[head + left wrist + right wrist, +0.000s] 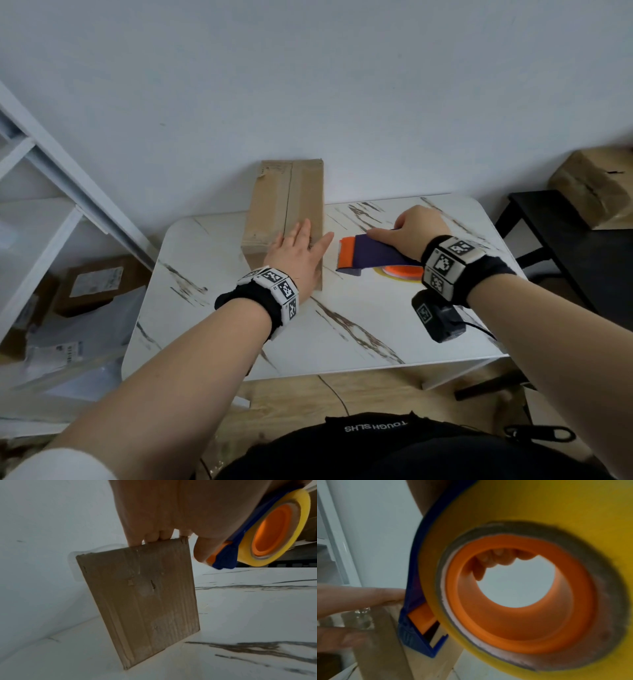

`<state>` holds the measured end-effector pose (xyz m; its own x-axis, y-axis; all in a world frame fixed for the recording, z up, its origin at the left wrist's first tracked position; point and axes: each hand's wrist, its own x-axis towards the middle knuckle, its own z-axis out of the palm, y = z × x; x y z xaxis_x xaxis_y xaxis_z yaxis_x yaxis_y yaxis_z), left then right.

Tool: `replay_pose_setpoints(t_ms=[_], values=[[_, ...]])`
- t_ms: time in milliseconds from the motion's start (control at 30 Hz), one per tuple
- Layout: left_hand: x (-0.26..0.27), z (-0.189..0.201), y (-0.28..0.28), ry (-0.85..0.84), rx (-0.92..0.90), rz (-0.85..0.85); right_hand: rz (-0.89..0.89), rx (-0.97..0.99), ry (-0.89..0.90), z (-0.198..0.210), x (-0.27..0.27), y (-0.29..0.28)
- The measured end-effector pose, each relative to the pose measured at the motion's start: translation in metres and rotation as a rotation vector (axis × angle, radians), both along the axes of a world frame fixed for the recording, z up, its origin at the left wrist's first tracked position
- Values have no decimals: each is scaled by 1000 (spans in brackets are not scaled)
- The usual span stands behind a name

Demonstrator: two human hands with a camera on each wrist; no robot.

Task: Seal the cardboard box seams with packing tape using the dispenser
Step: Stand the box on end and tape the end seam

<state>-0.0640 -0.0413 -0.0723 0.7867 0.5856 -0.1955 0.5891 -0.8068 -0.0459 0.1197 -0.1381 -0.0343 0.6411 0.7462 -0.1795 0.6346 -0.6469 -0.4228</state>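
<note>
A long brown cardboard box (287, 202) lies on the marble table (359, 329) with a taped centre seam along its top. My left hand (301, 250) lies flat on the box's near end, fingers straight, thumb spread toward the dispenser. In the left wrist view the box's end face (140, 601) fills the middle, with my fingers (154, 536) over its top edge. My right hand (411, 233) grips the blue and orange tape dispenser (370, 255) just right of the box. Its yellow tape roll (539, 520) with orange hub (522, 622) fills the right wrist view; the blue nose (418, 639) sits by the box.
A white shelf unit (41, 212) with parcels stands at the left. A black side table (575, 240) with a brown wrapped parcel (596, 185) is at the right. The white wall runs close behind the box. A cable (479, 330) trails from my right wrist camera.
</note>
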Motion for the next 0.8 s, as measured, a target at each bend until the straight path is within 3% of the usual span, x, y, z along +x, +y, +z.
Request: replay_pose_setpoints(t_ms=[133, 333, 533, 667, 800], values=[[1, 1, 1, -17, -11, -1, 9, -67, 2, -1, -13, 22], [2, 9, 1, -19, -10, -6, 33, -101, -144, 13, -28, 46], [7, 11, 1, 23, -13, 9, 142, -147, -373, 30, -46, 60], [11, 9, 6, -1, -122, 126, 215, -150, -511, 38, -60, 66], [6, 16, 4, 44, -102, 75, 321, -230, -671, 21, -56, 49]])
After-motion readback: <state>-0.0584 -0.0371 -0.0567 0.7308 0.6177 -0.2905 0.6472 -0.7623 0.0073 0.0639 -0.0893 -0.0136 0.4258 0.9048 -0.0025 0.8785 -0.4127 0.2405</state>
